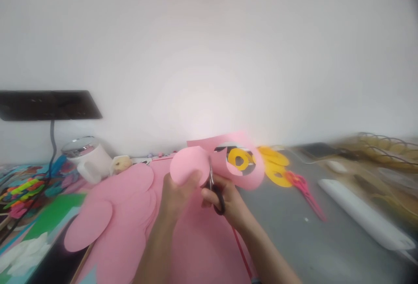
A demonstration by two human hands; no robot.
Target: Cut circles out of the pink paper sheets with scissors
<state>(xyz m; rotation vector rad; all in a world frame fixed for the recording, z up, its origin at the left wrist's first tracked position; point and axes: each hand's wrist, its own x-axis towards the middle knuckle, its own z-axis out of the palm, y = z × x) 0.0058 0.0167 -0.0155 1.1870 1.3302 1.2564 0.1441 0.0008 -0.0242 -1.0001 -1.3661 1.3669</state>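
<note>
My left hand (178, 192) is closed on a round pink paper piece (188, 164), its thumb lying over the lower edge. In my right hand (227, 199) is a pair of black-handled scissors (218, 201), fingers wrapped round the handles. Their blades point up along the right edge of the pink circle. A curved strip of pink paper (256, 175) with a hole in it stands up behind and to the right of the blades. Under both hands lies a large pink sheet (202, 249).
Several pink paper circles (88, 225) overlap at left. Yellow paper rings (279, 175) and pink scissors (307, 194) lie on the grey mat (277, 231) at right, beside a long white object (365, 214). A white mug (88, 157) stands by the wall.
</note>
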